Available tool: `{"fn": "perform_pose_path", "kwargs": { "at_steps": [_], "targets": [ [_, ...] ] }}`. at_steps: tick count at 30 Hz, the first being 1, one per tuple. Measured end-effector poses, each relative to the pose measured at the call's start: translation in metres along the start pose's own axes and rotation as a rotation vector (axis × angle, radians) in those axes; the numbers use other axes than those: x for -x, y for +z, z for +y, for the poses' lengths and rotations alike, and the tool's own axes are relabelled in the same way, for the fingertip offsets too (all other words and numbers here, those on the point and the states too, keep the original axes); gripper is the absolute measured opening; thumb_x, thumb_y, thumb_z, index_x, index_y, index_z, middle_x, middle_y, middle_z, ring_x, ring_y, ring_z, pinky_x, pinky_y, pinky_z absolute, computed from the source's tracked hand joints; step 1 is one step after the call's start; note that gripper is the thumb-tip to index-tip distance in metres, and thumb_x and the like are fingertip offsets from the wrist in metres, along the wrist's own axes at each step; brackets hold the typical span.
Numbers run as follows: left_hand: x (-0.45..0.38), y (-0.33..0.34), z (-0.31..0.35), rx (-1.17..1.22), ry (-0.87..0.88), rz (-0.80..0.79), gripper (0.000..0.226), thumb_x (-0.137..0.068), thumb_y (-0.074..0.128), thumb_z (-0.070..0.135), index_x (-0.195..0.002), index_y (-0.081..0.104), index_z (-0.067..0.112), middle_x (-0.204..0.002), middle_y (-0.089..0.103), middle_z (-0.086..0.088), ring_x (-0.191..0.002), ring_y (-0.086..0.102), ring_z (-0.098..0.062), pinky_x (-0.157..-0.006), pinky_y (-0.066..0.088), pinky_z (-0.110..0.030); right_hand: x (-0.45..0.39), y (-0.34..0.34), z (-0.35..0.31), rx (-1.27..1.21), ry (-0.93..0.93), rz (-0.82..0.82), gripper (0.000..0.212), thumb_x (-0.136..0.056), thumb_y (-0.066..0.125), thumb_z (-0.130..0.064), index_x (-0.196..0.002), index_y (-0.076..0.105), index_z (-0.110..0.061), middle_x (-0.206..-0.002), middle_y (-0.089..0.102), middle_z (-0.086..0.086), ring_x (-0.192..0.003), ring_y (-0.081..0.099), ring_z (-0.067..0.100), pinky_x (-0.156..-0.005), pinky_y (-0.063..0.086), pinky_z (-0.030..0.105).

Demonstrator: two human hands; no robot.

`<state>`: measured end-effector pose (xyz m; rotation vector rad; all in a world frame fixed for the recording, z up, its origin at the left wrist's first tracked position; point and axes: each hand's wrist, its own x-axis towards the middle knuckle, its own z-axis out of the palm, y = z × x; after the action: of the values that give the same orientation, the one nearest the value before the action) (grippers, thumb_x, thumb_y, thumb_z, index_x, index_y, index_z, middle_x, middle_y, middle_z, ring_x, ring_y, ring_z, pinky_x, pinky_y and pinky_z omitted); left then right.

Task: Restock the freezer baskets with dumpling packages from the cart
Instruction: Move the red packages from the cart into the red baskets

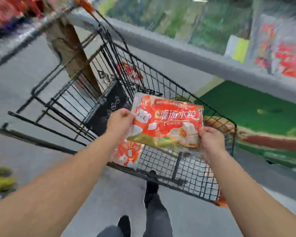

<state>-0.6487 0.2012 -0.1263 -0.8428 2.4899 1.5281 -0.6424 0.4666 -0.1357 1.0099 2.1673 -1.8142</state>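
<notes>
Dumpling pack (167,124) held flat above the cart (161,161), label up. Left hand (120,121) and right hand (211,139) each have fingers clamped on a short edge, likely spreading its weight for carrying to the freezer (212,64). Another pack (126,154) lies below the left fingers.

This is a shop, a supermarket aisle in the frozen food section. A black wire shopping cart (120,86) fills the middle of the frame on a grey floor (20,79). Along the upper right runs the grey rim of an open chest freezer (186,53), with blurred green and red packets (287,59) lying inside it. In the upper left corner, a shelf of red packaged goods (10,9) shows, blurred. A printed red dumpling package (167,122) sits over the cart.
</notes>
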Motion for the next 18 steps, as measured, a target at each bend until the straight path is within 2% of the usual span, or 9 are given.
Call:
{"fn": "perform_pose_path", "kwargs": {
  "at_steps": [1, 3, 5, 7, 8, 12, 15, 17, 18],
  "targets": [
    [0.013, -0.010, 0.013, 0.040, 0.029, -0.005, 0.017, -0.090, 0.058, 0.021, -0.079, 0.070, 0.017, -0.071, 0.064, 0.005, -0.066, 0.056, -0.012, -0.053, 0.042, -0.020, 0.017, -0.010, -0.010, -0.035, -0.022, 0.031, 0.026, -0.095, 0.058, -0.007, -0.070, 0.064, -0.013, -0.081, 0.067, 0.007, -0.081, 0.063, 0.024, -0.075, 0.053, 0.039],
    [0.042, -0.036, 0.038, 0.139, 0.089, -0.006, 0.015, -0.087, 0.063, 0.027, -0.075, 0.071, 0.022, -0.075, 0.068, 0.004, -0.075, 0.064, -0.018, -0.066, 0.054, -0.026, 0.052, -0.026, -0.033, -0.075, -0.081, 0.076, 0.023, -0.088, 0.063, -0.009, -0.066, 0.065, -0.015, -0.078, 0.067, 0.002, -0.084, 0.063, 0.022, -0.079, 0.053, 0.036],
    [0.068, -0.058, 0.070, 0.185, 0.170, 0.001, 0.013, -0.084, 0.064, 0.033, -0.075, 0.071, 0.027, -0.084, 0.072, 0.003, -0.085, 0.069, -0.023, -0.080, 0.059, -0.041, 0.082, -0.046, -0.057, -0.113, -0.131, 0.102, 0.016, -0.080, 0.065, -0.017, -0.066, 0.071, -0.020, -0.079, 0.071, 0.001, -0.085, 0.069, 0.024, -0.085, 0.058, 0.048],
    [0.091, -0.071, 0.095, 0.219, 0.217, -0.008, 0.015, -0.090, 0.064, 0.028, -0.077, 0.071, 0.026, -0.087, 0.071, 0.004, -0.088, 0.068, -0.023, -0.082, 0.059, -0.042, 0.114, -0.066, -0.079, -0.205, -0.131, 0.105, 0.020, -0.082, 0.066, -0.018, -0.067, 0.074, -0.028, -0.084, 0.074, 0.003, -0.088, 0.072, 0.030, -0.080, 0.058, 0.057],
    [0.101, -0.076, 0.107, 0.239, 0.225, -0.009, 0.017, -0.091, 0.064, 0.026, -0.076, 0.071, 0.025, -0.086, 0.071, 0.004, -0.089, 0.068, -0.023, -0.081, 0.059, -0.041, 0.131, -0.074, -0.091, -0.255, -0.128, 0.114, 0.023, -0.086, 0.065, -0.015, -0.067, 0.073, -0.024, -0.086, 0.074, 0.005, -0.089, 0.072, 0.032, -0.078, 0.058, 0.058],
    [0.136, -0.083, 0.144, 0.304, 0.261, -0.017, 0.012, -0.086, 0.066, 0.031, -0.079, 0.074, 0.026, -0.087, 0.073, 0.001, -0.088, 0.070, -0.024, -0.084, 0.059, -0.046, 0.171, -0.111, -0.125, -0.332, -0.192, 0.139, 0.019, -0.094, 0.062, -0.008, -0.079, 0.067, -0.018, -0.090, 0.072, 0.005, -0.085, 0.070, 0.024, -0.074, 0.061, 0.044],
    [0.168, -0.073, 0.173, 0.318, 0.301, 0.000, 0.015, -0.093, 0.064, 0.024, -0.081, 0.071, 0.017, -0.083, 0.070, 0.001, -0.087, 0.068, -0.023, -0.076, 0.058, -0.035, 0.184, -0.152, -0.137, -0.358, -0.256, 0.172, 0.019, -0.095, 0.062, -0.009, -0.079, 0.066, -0.019, -0.091, 0.071, 0.004, -0.083, 0.069, 0.021, -0.070, 0.061, 0.040],
    [0.180, -0.060, 0.185, 0.368, 0.290, -0.022, 0.020, -0.092, 0.066, 0.022, -0.073, 0.071, 0.019, -0.082, 0.073, 0.000, -0.090, 0.070, -0.026, -0.081, 0.059, -0.041, 0.186, -0.175, -0.140, -0.361, -0.280, 0.173, 0.020, -0.095, 0.063, -0.011, -0.077, 0.066, -0.020, -0.092, 0.072, 0.003, -0.084, 0.069, 0.021, -0.068, 0.060, 0.037],
    [0.188, -0.053, 0.193, 0.393, 0.280, -0.040, 0.021, -0.092, 0.067, 0.023, -0.071, 0.072, 0.020, -0.084, 0.075, -0.001, -0.090, 0.071, -0.027, -0.084, 0.059, -0.046, 0.185, -0.188, -0.142, -0.368, -0.290, 0.175, 0.021, -0.095, 0.062, -0.011, -0.077, 0.067, -0.020, -0.092, 0.072, 0.003, -0.083, 0.069, 0.020, -0.062, 0.058, 0.033]
  ]
}}
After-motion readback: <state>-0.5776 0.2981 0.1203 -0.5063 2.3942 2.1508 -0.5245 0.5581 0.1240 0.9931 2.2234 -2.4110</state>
